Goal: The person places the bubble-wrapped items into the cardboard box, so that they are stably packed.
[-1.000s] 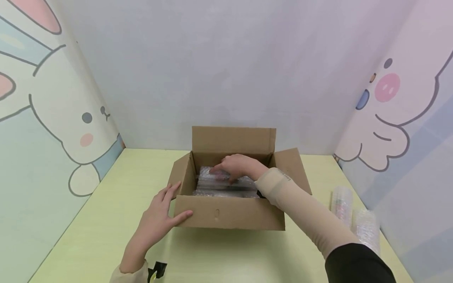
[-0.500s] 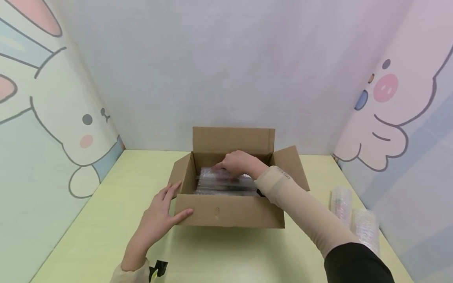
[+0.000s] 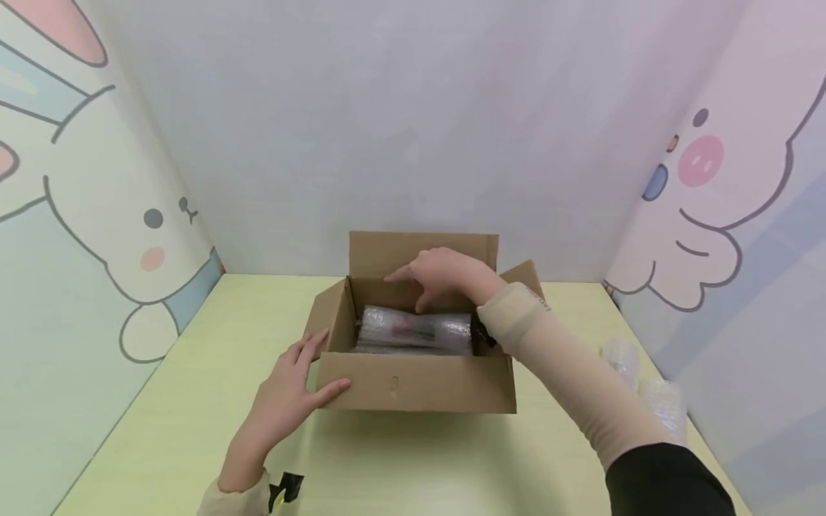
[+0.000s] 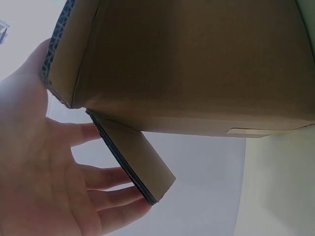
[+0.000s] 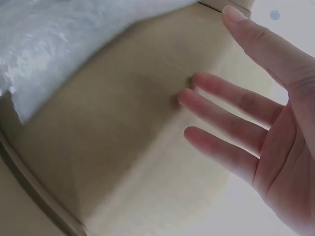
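Observation:
A cardboard box [image 3: 413, 385] stands with its flaps spread out. Inside it lies a bubble-wrapped roll [image 3: 413, 328], with a pinkish patch showing through the wrap, on top of more wrapped stuff. My left hand [image 3: 284, 394] rests at the box's near left corner, thumb on the front flap and nearly straight fingers against the left flap [image 4: 135, 157]. Over the back of the box is my right hand [image 3: 448, 274], holding nothing. In the right wrist view its fingers are extended and apart from the bubble wrap [image 5: 54, 44].
Two more bubble-wrapped rolls, a nearer one [image 3: 665, 410] and a farther one [image 3: 621, 360], lie at the right of the pale yellow table [image 3: 181, 430]. A pale back wall [image 3: 413, 129] and cartoon-printed side walls enclose the table.
My right hand has let go of the wrapped roll and risen toward the back flap. The roll now lies nearer the front of the box. My left hand has stayed put.

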`<state>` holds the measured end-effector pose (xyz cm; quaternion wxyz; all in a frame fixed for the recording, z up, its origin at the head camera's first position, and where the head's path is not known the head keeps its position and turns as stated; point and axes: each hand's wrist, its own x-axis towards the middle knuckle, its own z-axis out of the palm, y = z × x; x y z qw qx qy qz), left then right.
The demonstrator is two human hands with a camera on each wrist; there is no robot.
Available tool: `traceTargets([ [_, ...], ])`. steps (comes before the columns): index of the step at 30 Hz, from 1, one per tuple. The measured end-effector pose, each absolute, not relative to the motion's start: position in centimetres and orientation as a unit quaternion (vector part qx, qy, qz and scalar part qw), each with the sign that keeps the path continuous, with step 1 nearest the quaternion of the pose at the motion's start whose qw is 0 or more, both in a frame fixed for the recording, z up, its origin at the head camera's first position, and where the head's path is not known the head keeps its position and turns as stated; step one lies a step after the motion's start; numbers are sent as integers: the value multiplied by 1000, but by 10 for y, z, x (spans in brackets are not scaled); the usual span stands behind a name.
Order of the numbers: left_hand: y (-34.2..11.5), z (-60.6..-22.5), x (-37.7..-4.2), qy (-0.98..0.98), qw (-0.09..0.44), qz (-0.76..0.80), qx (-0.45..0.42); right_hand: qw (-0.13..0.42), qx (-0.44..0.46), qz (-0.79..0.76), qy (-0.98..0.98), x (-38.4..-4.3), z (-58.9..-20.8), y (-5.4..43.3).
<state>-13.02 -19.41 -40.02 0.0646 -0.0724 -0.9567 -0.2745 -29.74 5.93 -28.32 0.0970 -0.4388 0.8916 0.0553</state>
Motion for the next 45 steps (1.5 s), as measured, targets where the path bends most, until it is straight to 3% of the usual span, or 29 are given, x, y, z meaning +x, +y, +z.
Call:
traceTargets([
  [9, -195, -399, -132, -957, 64, -274, -75, 104, -437, -17, 893, -294, -240, 80],
  [22, -197, -399, -135, -958, 67, -269, -75, 3, -407, -49, 912, -277, -198, 131],
  [45, -197, -397, -131, -957, 66, -272, -73, -109, -295, -223, 923, -255, -248, 258],
])
